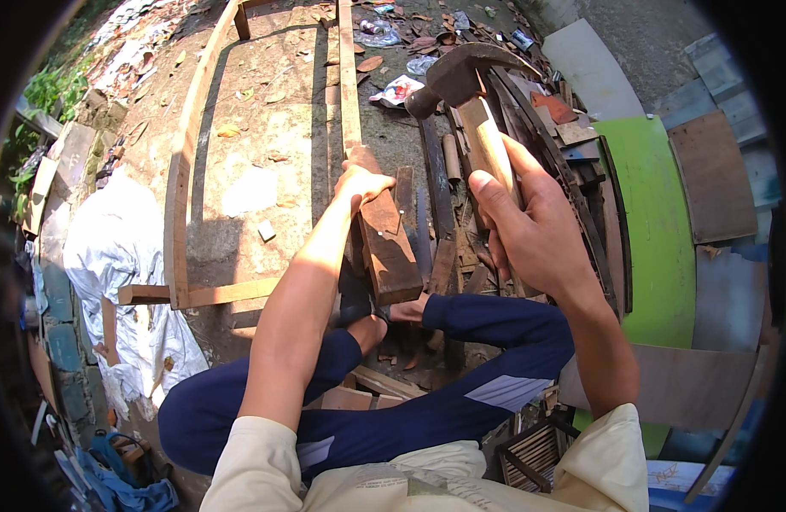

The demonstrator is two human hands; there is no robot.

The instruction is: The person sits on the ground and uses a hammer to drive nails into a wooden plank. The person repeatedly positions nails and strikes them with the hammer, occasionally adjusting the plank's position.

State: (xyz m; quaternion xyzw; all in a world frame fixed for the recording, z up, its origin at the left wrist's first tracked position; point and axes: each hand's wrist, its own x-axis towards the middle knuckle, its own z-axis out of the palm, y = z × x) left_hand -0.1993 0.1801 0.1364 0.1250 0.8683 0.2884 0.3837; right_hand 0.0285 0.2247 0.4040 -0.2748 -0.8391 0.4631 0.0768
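My right hand [534, 230] is wrapped round the wooden handle of a claw hammer [487, 141]. The hammer is raised, its dark metal head up and away from the wood. My left hand [363, 182] grips the far part of a thick brown wooden block [387, 252], where it meets a long pale strip of a wooden frame [349, 85]. On the block's top, small shiny spots that look like nails show near its middle. The fingers of my left hand are partly hidden behind the wood.
Around my bent legs [495, 328] lie wood offcuts [384, 384]. A pile of scrap wood [581, 171] and a green panel [657, 230] stand on the right. White sheeting [128, 264] lies at left, beside the frame's long side rail [181, 188]. Leaves and litter cover the far ground.
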